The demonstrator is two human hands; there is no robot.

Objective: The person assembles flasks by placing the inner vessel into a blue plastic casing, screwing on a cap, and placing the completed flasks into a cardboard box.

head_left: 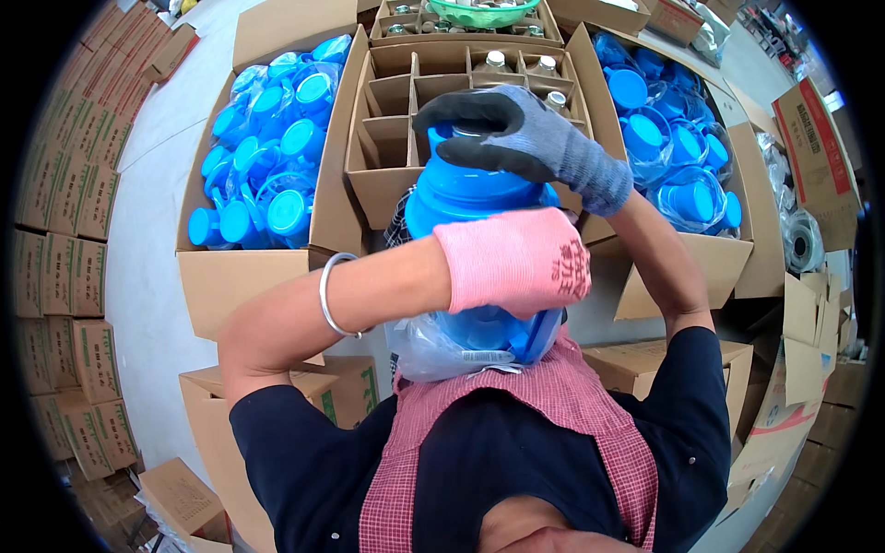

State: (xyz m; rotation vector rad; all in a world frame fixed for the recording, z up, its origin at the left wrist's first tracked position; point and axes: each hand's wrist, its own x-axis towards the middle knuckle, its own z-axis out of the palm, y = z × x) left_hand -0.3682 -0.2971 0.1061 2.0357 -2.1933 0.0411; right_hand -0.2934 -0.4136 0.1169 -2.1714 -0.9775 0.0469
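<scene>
A blue plastic jug [470, 194] with a narrow neck and wide shoulder stands upright against my apron. My left hand [516, 263], in a pink knitted glove, reaches across its front and is closed against its side; the fingertips are hidden. At the top, my right hand [512, 134], in a grey-blue glove with a dark palm, curls thumb and fingers around the jug's mouth. Something shiny shows in the opening, partly covered by the glove. Clear plastic wrap [424, 346] is bunched around the jug's lower part, where a blue handle shows too.
Ahead stands a divided carton [387, 101] with several silver-topped bottles [496, 63]. Open cartons of blue lidded jugs stand at left [301, 138] and right [643, 136]. A green basket [484, 13] sits behind. Stacked cartons [78, 267] line the far left; flattened cardboard [802, 341] leans at right.
</scene>
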